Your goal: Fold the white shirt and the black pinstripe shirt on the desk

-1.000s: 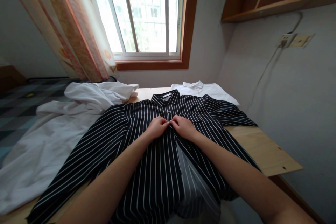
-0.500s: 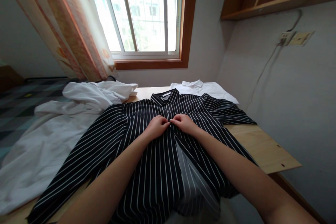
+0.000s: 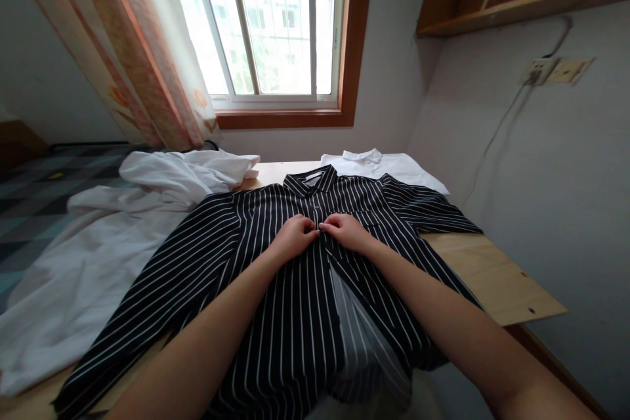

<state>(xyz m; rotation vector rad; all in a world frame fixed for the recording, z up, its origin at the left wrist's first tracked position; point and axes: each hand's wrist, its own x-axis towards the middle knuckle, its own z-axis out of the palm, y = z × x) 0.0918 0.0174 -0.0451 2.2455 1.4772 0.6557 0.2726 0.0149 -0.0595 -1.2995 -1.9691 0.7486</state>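
Observation:
A black shirt with white stripes (image 3: pixel 275 302) lies front up, its collar pointing away from me and its sleeves spread to both sides. My left hand (image 3: pixel 296 236) and my right hand (image 3: pixel 344 231) meet at the front placket below the collar, each closed in a pinch on the shirt's edge. A button (image 3: pixel 316 207) shows just above my fingertips. Whatever button or hole is between the fingers is hidden. Lower down, the two front panels part and the paler inside of the cloth shows.
A crumpled white garment (image 3: pixel 113 243) lies at the left, beside a checked bedspread (image 3: pixel 29 203). Behind the collar is a folded white shirt (image 3: pixel 408 167). The wooden board (image 3: pixel 492 275) ends at the right near the wall. A curtain (image 3: pixel 162 65) hangs by the window.
Both hands keep their pinch at the same spot on the placket, with barely any finger movement. The view has shifted very slightly.

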